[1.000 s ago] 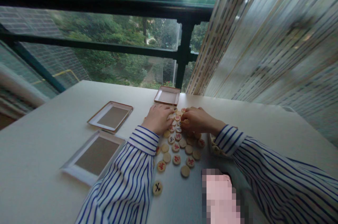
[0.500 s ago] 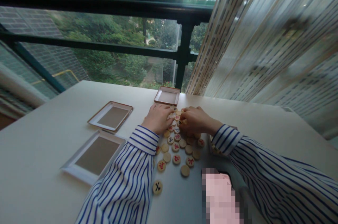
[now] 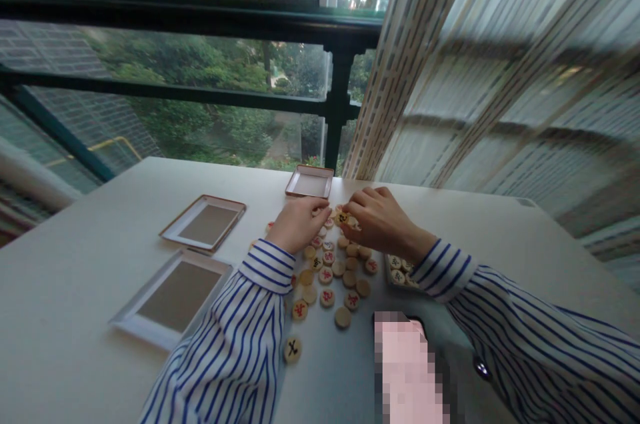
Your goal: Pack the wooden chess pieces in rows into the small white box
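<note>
Many round wooden Chinese chess pieces (image 3: 329, 257) lie loose in the middle of the white table, some showing red or black characters, others blank side up. My right hand (image 3: 383, 221) pinches a chess piece (image 3: 342, 218) with a black character, raised at the far part of the pile. My left hand (image 3: 295, 223) rests over the pile's far left, its fingers reaching forward and apart, with pieces partly visible between thumb and forefinger. Under my right forearm, a tray (image 3: 391, 277) with black-character pieces is partly hidden by the sleeve.
A shallow rimmed box lid (image 3: 305, 194) stands at the far edge. To the left lie another rimmed tray (image 3: 167, 235) and a white tray (image 3: 125, 325). A blurred-out pink phone-shaped object (image 3: 407, 371) lies near me. A window and curtain (image 3: 395, 97) border the table.
My right hand has lifted and shifted right, with a black-character piece now visible in its fingertips. The tray under my right forearm shows more. The view has turned slightly.
</note>
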{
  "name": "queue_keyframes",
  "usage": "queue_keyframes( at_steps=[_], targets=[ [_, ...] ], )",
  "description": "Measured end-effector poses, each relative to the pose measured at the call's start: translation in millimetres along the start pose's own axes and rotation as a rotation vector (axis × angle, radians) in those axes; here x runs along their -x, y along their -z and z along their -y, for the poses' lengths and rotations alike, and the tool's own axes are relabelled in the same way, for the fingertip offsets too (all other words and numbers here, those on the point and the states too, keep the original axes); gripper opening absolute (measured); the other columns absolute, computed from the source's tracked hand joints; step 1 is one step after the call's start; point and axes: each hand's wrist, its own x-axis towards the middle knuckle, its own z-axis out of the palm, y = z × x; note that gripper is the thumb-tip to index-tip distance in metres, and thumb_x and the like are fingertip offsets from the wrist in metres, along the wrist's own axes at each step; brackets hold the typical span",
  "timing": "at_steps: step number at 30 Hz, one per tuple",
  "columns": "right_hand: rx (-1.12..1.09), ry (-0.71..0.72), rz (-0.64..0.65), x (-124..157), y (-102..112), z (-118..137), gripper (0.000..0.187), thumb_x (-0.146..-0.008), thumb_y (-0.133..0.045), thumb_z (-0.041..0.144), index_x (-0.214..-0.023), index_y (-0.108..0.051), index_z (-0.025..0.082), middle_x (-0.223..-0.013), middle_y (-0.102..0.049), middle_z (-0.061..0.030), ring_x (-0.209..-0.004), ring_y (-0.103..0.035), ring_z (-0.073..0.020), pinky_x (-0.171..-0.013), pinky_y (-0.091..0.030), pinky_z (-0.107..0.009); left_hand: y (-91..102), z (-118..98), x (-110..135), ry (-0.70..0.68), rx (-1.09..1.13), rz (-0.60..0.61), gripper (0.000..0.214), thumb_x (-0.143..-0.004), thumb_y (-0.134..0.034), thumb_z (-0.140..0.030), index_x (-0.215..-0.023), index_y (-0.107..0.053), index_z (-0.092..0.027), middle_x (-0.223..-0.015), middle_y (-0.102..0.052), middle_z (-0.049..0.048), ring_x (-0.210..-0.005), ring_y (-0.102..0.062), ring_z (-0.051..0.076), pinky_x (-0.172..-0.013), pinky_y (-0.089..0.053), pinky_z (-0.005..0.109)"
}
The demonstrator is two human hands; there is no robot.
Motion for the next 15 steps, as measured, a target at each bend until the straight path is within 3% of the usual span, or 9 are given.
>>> queue_keyframes(
  at_steps=[10,15],
  targets=[
    [0.000,-0.059,-0.108,29.1,22.5,-5.9,0.030,-0.084,-0.047,0.039,-0.092,-0.065,0.016,-0.088,-0.062,-0.0083,-0.086,-0.050,-0.0218,-0.076,-0.027,-0.035,-7.1,-35.1,2.3,0.082,0.517,0.114,0.030,-0.078,-0.056,-0.034,-0.093,-0.069,-0.012,-0.091,-0.071,0.0075,-0.082,-0.064,0.018,-0.075,-0.049,0.027],
    [-0.013,-0.072,-0.122,43.4,29.4,-6.0,0.029,-0.084,-0.047,0.038,-0.092,-0.065,0.017,-0.089,-0.062,-0.0082,-0.086,-0.049,-0.0215,-0.077,-0.026,-0.035,-9.8,-47.1,4.6,0.141,0.634,0.152,0.030,-0.073,-0.062,-0.031,-0.094,-0.068,-0.009,-0.094,-0.071,0.0103,-0.084,-0.064,0.018,-0.077,-0.050,0.028]
  ],
)
